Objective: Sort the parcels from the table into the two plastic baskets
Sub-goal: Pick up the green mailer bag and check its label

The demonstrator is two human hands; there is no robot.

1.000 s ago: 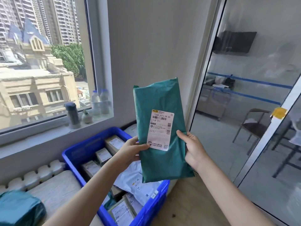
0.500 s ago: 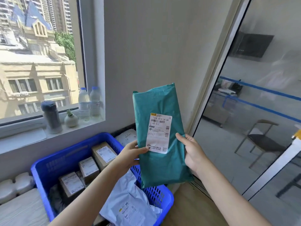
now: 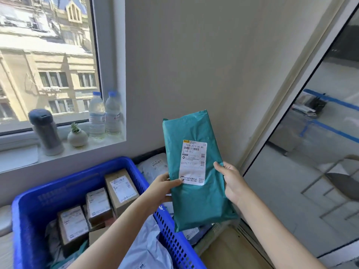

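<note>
The green parcel is held upright in the air, white label facing the camera, above the right rim of the blue basket. The left hand grips its left edge at about 9 o'clock, thumb on the label's lower corner, fingers curled behind. The right hand grips the right edge at 3 o'clock, thumb on the front. In the basket, toward 8 o'clock of the parcel, lie brown boxes and a pale mailer. Two water bottles, a small plant pot and a dark flask stand on the windowsill at 10 o'clock.
</note>
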